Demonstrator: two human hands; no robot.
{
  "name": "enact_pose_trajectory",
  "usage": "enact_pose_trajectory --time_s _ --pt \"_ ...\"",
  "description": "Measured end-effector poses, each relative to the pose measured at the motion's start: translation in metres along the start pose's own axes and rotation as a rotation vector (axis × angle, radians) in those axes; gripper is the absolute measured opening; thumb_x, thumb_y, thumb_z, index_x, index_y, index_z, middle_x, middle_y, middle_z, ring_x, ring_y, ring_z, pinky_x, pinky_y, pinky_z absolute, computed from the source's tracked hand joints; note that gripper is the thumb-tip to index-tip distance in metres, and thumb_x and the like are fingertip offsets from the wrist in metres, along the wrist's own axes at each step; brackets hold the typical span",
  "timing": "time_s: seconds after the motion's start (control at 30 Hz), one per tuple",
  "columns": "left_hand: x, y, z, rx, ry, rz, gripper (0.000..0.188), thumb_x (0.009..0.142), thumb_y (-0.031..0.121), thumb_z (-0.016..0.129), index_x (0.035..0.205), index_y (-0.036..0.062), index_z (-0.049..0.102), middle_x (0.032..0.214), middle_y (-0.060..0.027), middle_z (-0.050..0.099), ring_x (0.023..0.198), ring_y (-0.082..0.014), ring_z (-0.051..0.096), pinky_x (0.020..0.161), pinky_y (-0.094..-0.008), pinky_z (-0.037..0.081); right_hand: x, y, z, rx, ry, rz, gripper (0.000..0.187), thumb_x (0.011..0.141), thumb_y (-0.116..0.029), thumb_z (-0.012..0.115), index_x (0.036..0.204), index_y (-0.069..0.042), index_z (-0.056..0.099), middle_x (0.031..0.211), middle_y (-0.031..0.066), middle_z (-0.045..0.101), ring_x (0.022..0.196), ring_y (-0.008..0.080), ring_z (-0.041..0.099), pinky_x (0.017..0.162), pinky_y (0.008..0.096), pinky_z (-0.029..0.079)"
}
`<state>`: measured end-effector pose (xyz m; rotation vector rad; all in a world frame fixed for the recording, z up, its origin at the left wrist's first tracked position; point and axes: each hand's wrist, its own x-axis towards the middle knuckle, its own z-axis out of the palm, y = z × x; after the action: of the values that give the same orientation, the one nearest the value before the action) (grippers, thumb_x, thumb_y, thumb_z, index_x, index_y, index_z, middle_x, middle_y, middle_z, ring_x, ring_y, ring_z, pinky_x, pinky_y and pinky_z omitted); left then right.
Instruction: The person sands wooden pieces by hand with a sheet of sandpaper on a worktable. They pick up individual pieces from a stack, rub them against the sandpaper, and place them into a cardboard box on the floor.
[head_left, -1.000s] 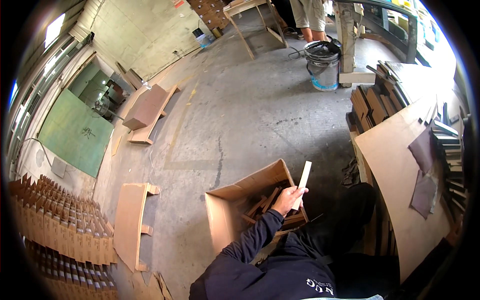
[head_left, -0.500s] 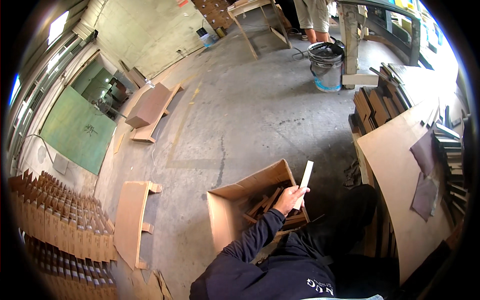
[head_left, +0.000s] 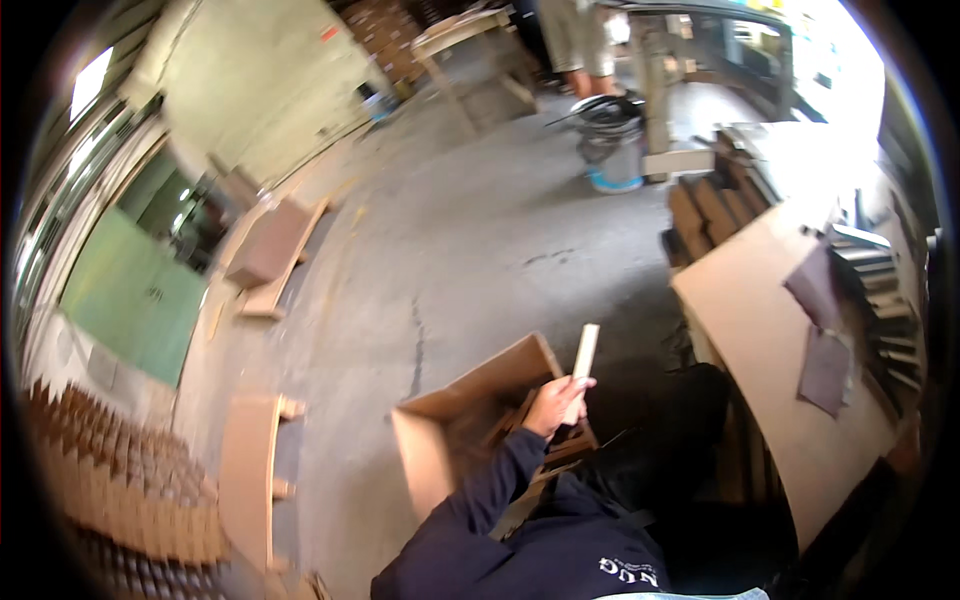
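Observation:
My left hand (head_left: 551, 408) is closed around a pale, narrow wooden strip (head_left: 587, 351), which points up and away from me. The hand is over the right side of an open cardboard box (head_left: 424, 462). Inside the box lie several brown wooden pieces (head_left: 509, 420), partly covered by my hand and forearm. At the far right rim my right hand (head_left: 906, 452) shows dimly beside the light board, its fingers too dark and blurred to make out.
A light board (head_left: 745, 300) with dark scraps (head_left: 826, 370) lies at my right, beside stacked strips (head_left: 712, 212). Left are a low wooden piece (head_left: 248, 470) and rows of cardboard pieces (head_left: 140, 500). A bucket (head_left: 612, 150) stands ahead, near a person's legs (head_left: 580, 50).
The whole view has shifted, so the box and the surroundings sit further left, with some blur. My left hand still grips the wooden strip over the box.

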<state>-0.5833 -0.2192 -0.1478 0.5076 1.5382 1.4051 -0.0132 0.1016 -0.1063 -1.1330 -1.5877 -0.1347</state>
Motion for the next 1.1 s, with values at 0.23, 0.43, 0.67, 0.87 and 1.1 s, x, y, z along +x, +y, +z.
enact_pose_trajectory --time_s 0.23,0.43,0.67,0.87,1.1 --pt "0.020 0.039 0.062 0.399 -0.122 0.425 0.032 0.093 0.026 0.037 0.102 0.0037 0.058 0.067 -0.0049 0.060 0.058 -0.0093 0.052 0.054 -0.0233 0.042 -0.010 -0.016 -0.018 0.034 -0.282 -0.054 0.023 0.082 -0.013 0.053 0.101 0.001 0.057 0.094 0.0109 0.061 0.085 0.0177 0.058 0.075 0.0273 0.046" --pt "0.023 0.083 0.177 0.823 -0.285 0.691 0.030 0.089 0.024 0.047 0.109 0.0023 0.055 0.078 -0.0157 0.062 0.063 -0.0241 0.059 0.058 -0.0312 0.046 0.005 -0.116 0.003 -0.149 -0.652 -0.094 0.032 0.072 -0.023 0.063 0.102 -0.012 0.059 0.107 0.0109 0.057 0.097 0.0292 0.054 0.083 0.0362 0.044" --pt "0.052 0.065 0.282 1.386 -0.427 0.973 0.042 0.085 0.024 0.047 0.126 0.0182 0.042 0.065 -0.0201 0.057 0.057 -0.0338 0.057 0.052 -0.0434 0.044 -0.014 -0.135 0.048 -0.241 -0.701 -0.090 0.046 0.067 -0.039 0.065 0.108 -0.017 0.058 0.122 0.0049 0.050 0.116 0.0256 0.042 0.093 0.0433 0.033" --pt "0.069 0.054 0.319 1.429 -0.374 0.983 0.045 0.088 0.030 0.042 0.130 0.0175 0.036 0.066 -0.0181 0.060 0.058 -0.0328 0.060 0.052 -0.0426 0.047 -0.024 -0.132 0.059 -0.287 -0.835 0.170 0.054 0.065 -0.041 0.067 0.113 -0.019 0.056 0.129 0.0027 0.043 0.123 0.0246 0.033 0.099 0.0455 0.025" --pt "0.092 0.034 0.309 1.370 -0.282 0.960 0.045 0.085 0.023 0.044 0.128 0.0115 0.037 0.062 -0.0163 0.059 0.055 -0.0318 0.058 0.050 -0.0428 0.045 -0.029 -0.138 0.080 -0.211 -0.927 0.226 0.055 0.063 -0.039 0.069 0.113 -0.019 0.056 0.133 0.0045 0.038 0.127 0.0261 0.028 0.102 0.0496 0.019"
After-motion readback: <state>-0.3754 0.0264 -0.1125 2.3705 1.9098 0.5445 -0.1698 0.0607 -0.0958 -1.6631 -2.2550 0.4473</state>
